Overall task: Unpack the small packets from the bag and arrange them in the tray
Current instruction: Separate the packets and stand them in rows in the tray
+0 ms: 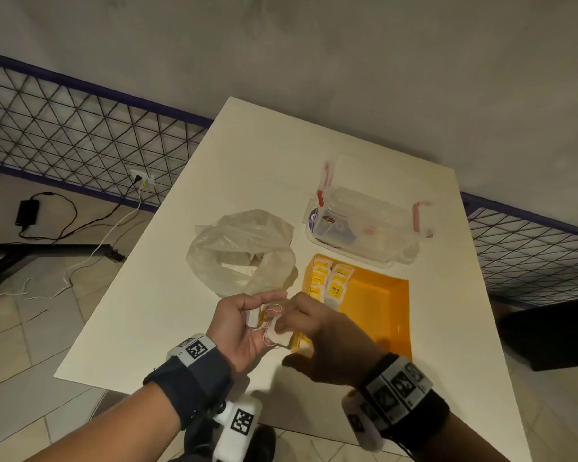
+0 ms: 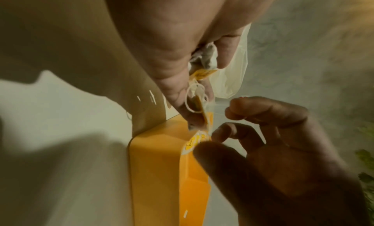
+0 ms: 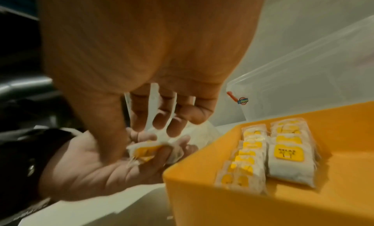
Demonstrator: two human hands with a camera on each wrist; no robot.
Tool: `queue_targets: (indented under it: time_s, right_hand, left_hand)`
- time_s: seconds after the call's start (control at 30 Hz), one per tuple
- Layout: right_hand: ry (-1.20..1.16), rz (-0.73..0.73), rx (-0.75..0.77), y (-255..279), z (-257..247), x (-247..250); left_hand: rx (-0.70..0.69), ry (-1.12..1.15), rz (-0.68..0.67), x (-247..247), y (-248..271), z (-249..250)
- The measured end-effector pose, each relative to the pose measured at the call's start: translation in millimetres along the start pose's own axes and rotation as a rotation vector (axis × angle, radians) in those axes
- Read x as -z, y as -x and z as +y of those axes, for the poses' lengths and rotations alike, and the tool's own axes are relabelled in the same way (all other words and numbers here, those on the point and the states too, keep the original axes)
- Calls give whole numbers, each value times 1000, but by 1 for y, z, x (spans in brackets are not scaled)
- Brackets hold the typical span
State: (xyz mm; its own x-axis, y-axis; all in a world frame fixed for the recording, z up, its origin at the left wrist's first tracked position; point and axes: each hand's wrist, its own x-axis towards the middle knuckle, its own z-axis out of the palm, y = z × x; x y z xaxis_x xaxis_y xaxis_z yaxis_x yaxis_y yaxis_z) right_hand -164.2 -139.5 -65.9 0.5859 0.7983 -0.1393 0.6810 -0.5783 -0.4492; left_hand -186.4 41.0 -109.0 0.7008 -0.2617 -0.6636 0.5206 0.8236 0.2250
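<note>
Small white packets with yellow labels and loose strings are the task's objects. My left hand (image 1: pixel 259 311) is palm up just left of the orange tray (image 1: pixel 381 315) and grips a few packets (image 2: pixel 204 61) in its curled fingers. My right hand (image 1: pixel 291 323) pinches one packet (image 1: pixel 279 335) between thumb and fingers at the left palm; the same packet (image 3: pixel 144 151) shows in the right wrist view. Two rows of packets (image 3: pixel 289 159) lie in the tray's far left part. The clear plastic bag (image 1: pixel 244 251) sits open behind my hands with more packets inside.
A clear lidded box with red clips (image 1: pixel 364 211) stands behind the tray. The white table (image 1: pixel 167 315) ends close on the left and near side. A dark seat (image 1: pixel 548 335) is off the table's right edge. Cables lie on the tiled floor at left.
</note>
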Motion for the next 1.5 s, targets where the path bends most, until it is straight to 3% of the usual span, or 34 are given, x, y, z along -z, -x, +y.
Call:
queue_targets:
  time_s: [0.13,0.33,0.47,0.67,1.0,1.2,1.4,1.5]
  right_hand:
    - [35,186,29,-5,-1,-15]
    - [-34,321,-76,-6,7,-4]
    - [-226,380,-342,-4,19,19]
    - [-433,481,-542,7,42,45]
    - [-304,389,-709,18,72,42]
    - [-371,248,-742,18,76,35]
    - [-594,48,-851,11,81,25]
    - [-646,19,-901,4,83,25]
  left_hand:
    - [-2,-48,23,1,-2,-4]
    - [-7,-131,55,3,-4,0]
    - [-29,-205,70,6,-6,-1]
    - [-32,-255,78,11,-10,-4]
    - [-32,-278,74,17,-13,-6]
    - [-36,-280,55,21,-16,-6]
    - [-28,-289,54,24,-17,-8]
    - [-27,-302,58,25,-17,-8]
